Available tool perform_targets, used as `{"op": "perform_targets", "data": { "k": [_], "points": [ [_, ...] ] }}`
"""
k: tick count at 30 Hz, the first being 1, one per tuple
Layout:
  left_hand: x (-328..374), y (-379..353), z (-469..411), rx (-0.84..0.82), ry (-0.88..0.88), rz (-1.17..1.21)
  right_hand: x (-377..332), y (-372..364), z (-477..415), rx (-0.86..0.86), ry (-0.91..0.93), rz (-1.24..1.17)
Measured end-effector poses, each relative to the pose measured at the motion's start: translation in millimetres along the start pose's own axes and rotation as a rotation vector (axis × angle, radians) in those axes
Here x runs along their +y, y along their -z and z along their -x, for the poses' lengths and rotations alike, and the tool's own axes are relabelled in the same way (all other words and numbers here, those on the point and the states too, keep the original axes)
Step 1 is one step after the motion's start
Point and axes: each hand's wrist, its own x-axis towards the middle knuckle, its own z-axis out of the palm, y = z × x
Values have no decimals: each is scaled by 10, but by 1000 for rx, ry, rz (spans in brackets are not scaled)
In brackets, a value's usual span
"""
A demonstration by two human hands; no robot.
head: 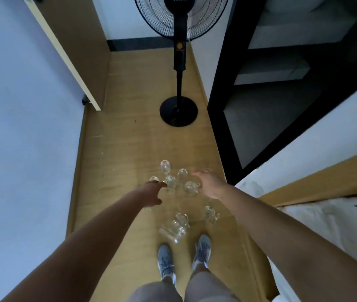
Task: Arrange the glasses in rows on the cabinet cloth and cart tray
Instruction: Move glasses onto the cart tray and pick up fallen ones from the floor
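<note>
Clear glass cups and stemmed glasses: smooth, shiny, bright glints. Tan wood-grain floor: smooth, low sheen, a few scuffs & specks. Black pedestal fan: base & pole look like smooth plastic, slight gloss; grille is thin wire. White painted walls: flat, matt. Tan wood-look door: smooth matt face w/ cream edge strip. Tall black cabinet frame: smooth, semi-gloss; dark panels inside reflective. White cloth: soft, wrinkled, matt. Grey trainers: woven fabric, matt. Grey shorts: plain matt cloth.
</note>
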Motion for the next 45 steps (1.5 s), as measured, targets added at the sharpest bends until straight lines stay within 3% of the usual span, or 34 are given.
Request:
{"op": "perform_targets", "data": {
  "k": [8, 17, 24, 35, 39, 45],
  "points": [
    [153, -95, -479, -64, 88, 86, 473, 109, -449, -32, -67, -92],
    [276, -515, -1104, -157, 68, 106, 852, -237, -929, -148, -42, -79],
    [-32, -817, -1561, -246, 18, 63, 1025, -573, -1373, -62, -160, -211],
    [-874, -1527, -2791, -193, 28, 101, 1143, -2101, -2417, 8, -322, -401],
    [-1084, -2035, -3209, -137, 96, 244, 1360, -2698, -2761, 50, -315, -394],
    [-1322, -2975, -3683, -71, 73, 240, 1816, -3377, -3353, 42, -305, -339]
  ]
}}
